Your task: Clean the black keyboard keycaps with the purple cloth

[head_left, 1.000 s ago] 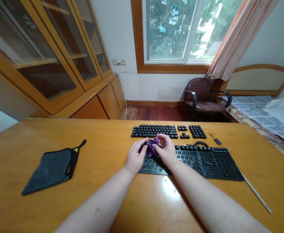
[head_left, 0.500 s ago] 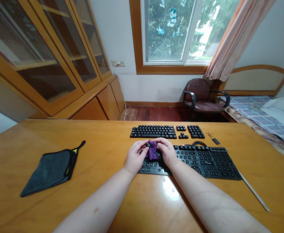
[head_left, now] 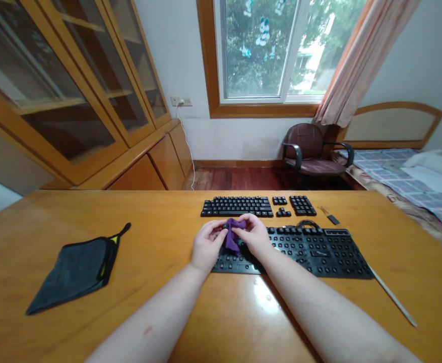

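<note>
Over the wooden desk (head_left: 148, 242), the left hand (head_left: 204, 246) pinches a small black piece (head_left: 226, 227); the right hand (head_left: 256, 236) grips purple cloth (head_left: 232, 243) beside it. Any lettering is unreadable.

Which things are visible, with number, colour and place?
Desk: 1, tan, foreground
Keyboard base: 1, black, on desk
Keycaps: many, black, behind base
Small cloth: 1, purple, above base
Large cloth: 1, grey, desk's left
Wired tool: 1, black, near keycaps
Stick: 1, pale, beside base
Cabinet: 1, brown, left
Socket: 1, white, wall
Window: 1, white, back
Curtain: 1, pink, beside window
Chair: 1, maroon, behind desk
Bed: 1, brown headboard, right
Left hand: 1, bare, holding dark piece
Right hand: 1, bare, holding small cloth
</note>
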### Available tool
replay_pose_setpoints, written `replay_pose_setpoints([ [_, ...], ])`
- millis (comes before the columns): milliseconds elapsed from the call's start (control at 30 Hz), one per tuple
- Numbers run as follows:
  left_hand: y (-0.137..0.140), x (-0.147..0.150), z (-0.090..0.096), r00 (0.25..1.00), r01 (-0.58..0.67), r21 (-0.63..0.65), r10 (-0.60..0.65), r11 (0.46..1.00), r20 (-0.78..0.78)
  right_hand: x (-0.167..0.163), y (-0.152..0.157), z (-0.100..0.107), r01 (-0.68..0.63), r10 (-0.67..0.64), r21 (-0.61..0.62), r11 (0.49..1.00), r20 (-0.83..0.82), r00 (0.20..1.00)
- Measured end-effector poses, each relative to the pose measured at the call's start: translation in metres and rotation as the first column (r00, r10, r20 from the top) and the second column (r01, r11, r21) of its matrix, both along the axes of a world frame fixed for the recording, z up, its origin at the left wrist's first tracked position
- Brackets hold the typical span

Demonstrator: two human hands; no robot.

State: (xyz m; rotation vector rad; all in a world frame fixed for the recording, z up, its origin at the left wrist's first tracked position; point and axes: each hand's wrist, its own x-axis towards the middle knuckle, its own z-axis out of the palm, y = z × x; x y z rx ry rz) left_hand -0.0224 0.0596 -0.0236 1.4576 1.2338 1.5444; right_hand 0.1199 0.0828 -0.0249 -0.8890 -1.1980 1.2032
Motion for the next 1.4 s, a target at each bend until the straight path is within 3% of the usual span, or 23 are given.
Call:
replay_pose_setpoints([
  [100, -0.003, -0.002, 0.002, 0.999, 0.008, 0.083, -0.004, 0.997, -0.051, 0.002, -0.002, 0.003, 0.087, -0.095, 0.085, 0.993, 0.097, 0.991],
  [267, -0.004, -0.005, 0.001, 0.981, 0.072, 0.118, -0.049, 0.99, -0.188, 0.004, -0.007, 0.011, 0.025, -0.035, 0.131, 0.991, 0.078, 0.996],
  [433, -0.002, -0.002, 0.001, 0.993, 0.079, 0.096, -0.07, 0.992, -0.093, 0.003, -0.008, 0.013, -0.068, 0.066, 0.148, 0.987, 0.018, 0.998],
  [567, -0.003, 0.0, 0.004, 0.995, 0.081, 0.1, -0.075, 0.992, -0.061, 0.006, -0.008, 0.014, -0.069, 0.062, 0.172, 0.983, 0.046, 0.997],
  [833, -0.005, -0.001, 0.006, 0.998, -0.053, 0.146, 0.055, 0.988, -0.012, 0.007, -0.007, 0.007, 0.061, -0.062, 0.042, 0.997, 0.026, 0.998],
  [1100, -0.005, -0.002, 0.007, 0.993, -0.115, 0.166, 0.112, 0.979, 0.029, 0.008, -0.006, 0.006, -0.068, 0.05, 0.145, 0.987, 0.119, 0.992],
  [1233, -0.004, -0.003, 0.005, 0.986, -0.161, 0.158, 0.154, 0.974, 0.058, 0.002, -0.004, 0.002, -0.146, 0.143, 0.069, 0.987, 0.049, 0.989],
  [1300, -0.003, -0.003, 0.004, 0.981, -0.19, 0.157, 0.182, 0.969, 0.068, 0.0, -0.004, -0.001, -0.119, 0.116, 0.062, 0.991, 0.051, 0.992],
  [1400, -0.003, -0.003, 0.005, 0.978, -0.21, 0.165, 0.202, 0.964, 0.059, 0.0, -0.005, 0.0, 0.014, -0.03, 0.13, 0.991, 0.124, 0.992],
])
